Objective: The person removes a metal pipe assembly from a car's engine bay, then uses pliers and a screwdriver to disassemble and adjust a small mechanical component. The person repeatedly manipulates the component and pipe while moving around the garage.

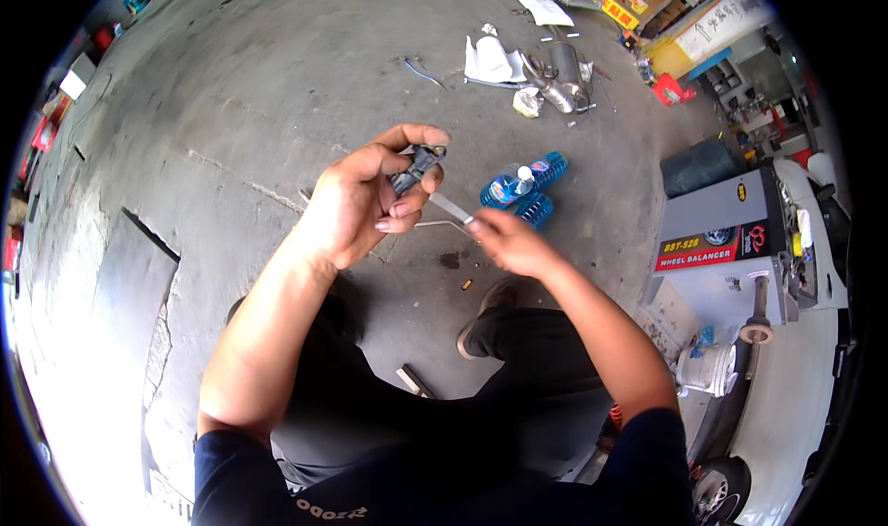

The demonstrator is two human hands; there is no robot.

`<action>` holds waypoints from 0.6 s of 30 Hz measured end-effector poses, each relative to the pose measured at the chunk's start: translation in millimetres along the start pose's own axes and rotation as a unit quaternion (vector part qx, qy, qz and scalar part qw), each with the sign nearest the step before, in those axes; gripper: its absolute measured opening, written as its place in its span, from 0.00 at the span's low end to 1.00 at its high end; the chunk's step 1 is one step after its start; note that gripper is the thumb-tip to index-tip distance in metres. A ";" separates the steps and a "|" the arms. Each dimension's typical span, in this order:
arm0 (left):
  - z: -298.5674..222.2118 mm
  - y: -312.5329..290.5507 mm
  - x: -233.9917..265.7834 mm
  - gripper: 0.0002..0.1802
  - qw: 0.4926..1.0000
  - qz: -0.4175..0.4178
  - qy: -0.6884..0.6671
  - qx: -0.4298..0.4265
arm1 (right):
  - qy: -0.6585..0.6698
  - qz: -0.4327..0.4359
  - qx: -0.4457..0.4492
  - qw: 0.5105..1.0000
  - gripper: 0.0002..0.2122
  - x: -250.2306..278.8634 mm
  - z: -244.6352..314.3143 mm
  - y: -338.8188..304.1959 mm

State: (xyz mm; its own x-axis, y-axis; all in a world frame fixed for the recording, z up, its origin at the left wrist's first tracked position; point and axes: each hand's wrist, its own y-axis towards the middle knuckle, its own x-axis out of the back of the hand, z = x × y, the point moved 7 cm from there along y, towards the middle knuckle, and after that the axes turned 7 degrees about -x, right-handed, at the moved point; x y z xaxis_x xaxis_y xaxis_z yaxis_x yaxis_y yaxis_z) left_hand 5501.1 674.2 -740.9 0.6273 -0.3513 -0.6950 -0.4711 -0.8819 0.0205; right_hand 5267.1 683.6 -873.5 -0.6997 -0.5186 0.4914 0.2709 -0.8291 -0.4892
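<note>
In the middle of the head view, my left hand is raised with its fingers closed round a small dark grey part, which looks like plastic with a metal bit at its upper end. My right hand grips a flat, light metal blade, likely a knife or scraper; its handle is hidden in my fingers. The blade's tip comes close to the grey part and my left fingertips; whether they touch I cannot tell. A thin pale rod shows below the blade, and I cannot tell whether it is held.
Blue liquid bottles are on the floor just beyond my right hand. Farther off lie a metal exhaust piece and white wrapping. A grey wheel balancer and a white bucket stand at right. Between my feet is a small block.
</note>
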 end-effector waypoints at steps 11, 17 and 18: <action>40.9 -31.9 -22.9 0.22 0.994 0.025 0.084 0.067 | 0.117 -0.020 0.139 0.983 0.16 -6.9 71.4 -137.8; 51.9 -33.2 -44.8 0.32 0.972 0.135 0.194 0.014 | 0.117 -0.045 0.155 0.980 0.18 -1.0 49.4 -133.7; 51.9 -30.9 -46.3 0.31 0.959 0.147 0.240 -0.014 | 0.091 -0.052 0.161 0.981 0.16 2.3 51.1 -135.5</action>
State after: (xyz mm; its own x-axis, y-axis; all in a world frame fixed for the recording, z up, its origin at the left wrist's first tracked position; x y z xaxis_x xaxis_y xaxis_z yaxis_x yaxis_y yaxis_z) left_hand 5454.5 734.1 -746.7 0.6867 -0.6843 -0.2454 -0.6582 -0.7285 0.1897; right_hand 5262.6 784.0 -769.3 -0.8329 -0.4069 0.3753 0.3669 -0.9134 -0.1761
